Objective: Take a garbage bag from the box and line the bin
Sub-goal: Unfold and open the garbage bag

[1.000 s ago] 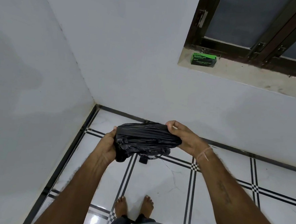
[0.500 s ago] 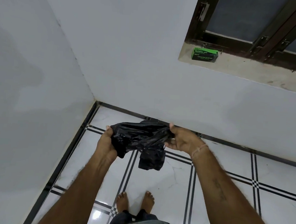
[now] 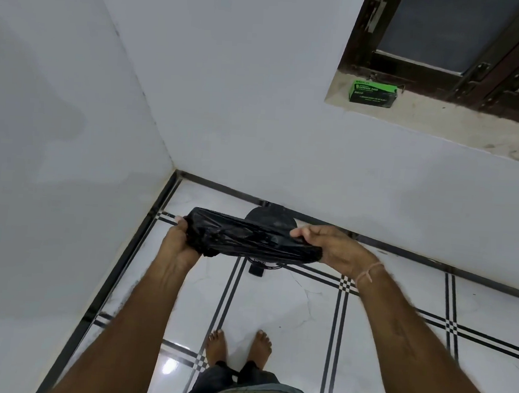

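Gripping the garbage bag (image 3: 249, 241) mid-frame, my left hand (image 3: 178, 247) and right hand (image 3: 332, 250) curled round its ends, so it's out of the box (image 3: 373, 93) upper right, bin (image 3: 269, 217) not lined yet.

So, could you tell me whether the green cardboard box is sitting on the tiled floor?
No, the green cardboard box rests on the stone window ledge, up above the white tiled floor.
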`<move>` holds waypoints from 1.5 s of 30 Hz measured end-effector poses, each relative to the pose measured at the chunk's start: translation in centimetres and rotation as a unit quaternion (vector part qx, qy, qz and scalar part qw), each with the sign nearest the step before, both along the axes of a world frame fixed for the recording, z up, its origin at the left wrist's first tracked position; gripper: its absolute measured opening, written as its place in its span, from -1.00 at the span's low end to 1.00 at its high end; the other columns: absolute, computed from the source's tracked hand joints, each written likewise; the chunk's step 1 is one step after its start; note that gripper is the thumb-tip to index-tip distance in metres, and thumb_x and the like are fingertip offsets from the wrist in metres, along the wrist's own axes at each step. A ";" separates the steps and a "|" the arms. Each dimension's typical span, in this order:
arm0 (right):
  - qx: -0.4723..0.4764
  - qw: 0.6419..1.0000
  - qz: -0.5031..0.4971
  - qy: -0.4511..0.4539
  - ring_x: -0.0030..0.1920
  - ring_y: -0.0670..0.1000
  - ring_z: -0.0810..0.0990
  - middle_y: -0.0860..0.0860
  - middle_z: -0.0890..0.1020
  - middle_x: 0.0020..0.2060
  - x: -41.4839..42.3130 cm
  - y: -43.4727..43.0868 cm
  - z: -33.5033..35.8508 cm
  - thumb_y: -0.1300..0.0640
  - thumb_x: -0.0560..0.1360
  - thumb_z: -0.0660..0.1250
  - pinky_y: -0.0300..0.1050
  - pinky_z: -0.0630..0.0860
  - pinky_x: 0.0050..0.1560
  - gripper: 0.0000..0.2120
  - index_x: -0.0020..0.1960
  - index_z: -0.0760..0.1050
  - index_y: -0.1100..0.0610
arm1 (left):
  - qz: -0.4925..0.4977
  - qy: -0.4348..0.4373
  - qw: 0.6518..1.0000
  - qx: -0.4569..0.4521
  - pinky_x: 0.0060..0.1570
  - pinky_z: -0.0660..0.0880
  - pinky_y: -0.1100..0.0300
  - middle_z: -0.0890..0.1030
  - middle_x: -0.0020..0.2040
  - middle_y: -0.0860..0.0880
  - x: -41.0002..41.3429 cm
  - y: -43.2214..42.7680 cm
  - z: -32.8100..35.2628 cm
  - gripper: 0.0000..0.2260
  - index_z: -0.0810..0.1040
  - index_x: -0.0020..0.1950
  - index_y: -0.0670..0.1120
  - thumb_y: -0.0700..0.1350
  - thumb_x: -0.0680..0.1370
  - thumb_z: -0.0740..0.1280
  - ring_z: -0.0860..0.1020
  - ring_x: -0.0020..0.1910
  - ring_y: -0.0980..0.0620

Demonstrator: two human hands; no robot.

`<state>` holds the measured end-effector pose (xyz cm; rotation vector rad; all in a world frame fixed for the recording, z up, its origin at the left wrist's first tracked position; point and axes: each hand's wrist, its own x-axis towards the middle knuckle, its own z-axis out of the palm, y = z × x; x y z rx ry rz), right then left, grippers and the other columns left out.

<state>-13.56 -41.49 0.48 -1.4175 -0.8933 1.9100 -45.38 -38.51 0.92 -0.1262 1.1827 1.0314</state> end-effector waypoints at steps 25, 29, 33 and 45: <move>0.056 0.979 -0.191 -0.047 0.21 -0.13 0.66 -0.11 0.70 0.20 0.6 1.0 0.7 -0.36 0.58 0.11 -0.05 0.47 0.36 -0.42 0.42 0.46 -0.02 | -0.219 0.216 0.949 0.064 -0.27 0.62 0.24 0.62 -0.20 -0.10 -0.1 -1.7 -3.2 -0.84 0.57 -0.04 -0.21 -0.27 0.68 0.23 0.53 -0.24 0.00; 0.051 0.975 -0.205 -0.067 0.23 -0.06 0.66 -0.02 0.70 0.22 0.6 0.7 -0.4 -0.35 0.56 0.21 -0.04 0.44 0.39 -0.40 0.39 0.56 0.04 | -0.063 0.042 0.997 -0.018 -0.24 0.70 0.05 0.64 0.00 -0.19 0.2 -0.7 -2.9 -0.81 0.51 -0.02 -0.23 -0.32 0.69 0.13 0.62 -0.01 -0.10; 0.029 0.975 -0.199 -0.092 0.30 0.03 0.63 0.02 0.70 0.21 1.0 0.1 -1.5 -0.46 0.46 0.28 0.06 0.38 0.48 -0.35 0.29 0.65 -0.01 | 0.012 -0.041 0.998 -0.045 -0.30 0.67 -0.12 0.62 0.00 -0.23 1.3 0.0 -1.9 -0.72 0.49 -0.04 -0.24 -0.28 0.72 0.02 0.62 -0.02 -0.18; -0.033 0.973 -0.227 -0.037 0.30 0.04 0.61 0.01 0.65 0.29 1.4 0.4 -0.8 -0.50 0.51 0.04 0.11 0.44 0.42 -0.15 0.51 0.41 0.11 | -0.106 -0.021 0.991 0.076 0.09 0.63 -0.11 0.65 0.26 -0.19 0.5 -0.4 -2.6 -0.46 0.54 0.37 -0.14 0.23 0.64 0.14 0.63 0.23 -0.17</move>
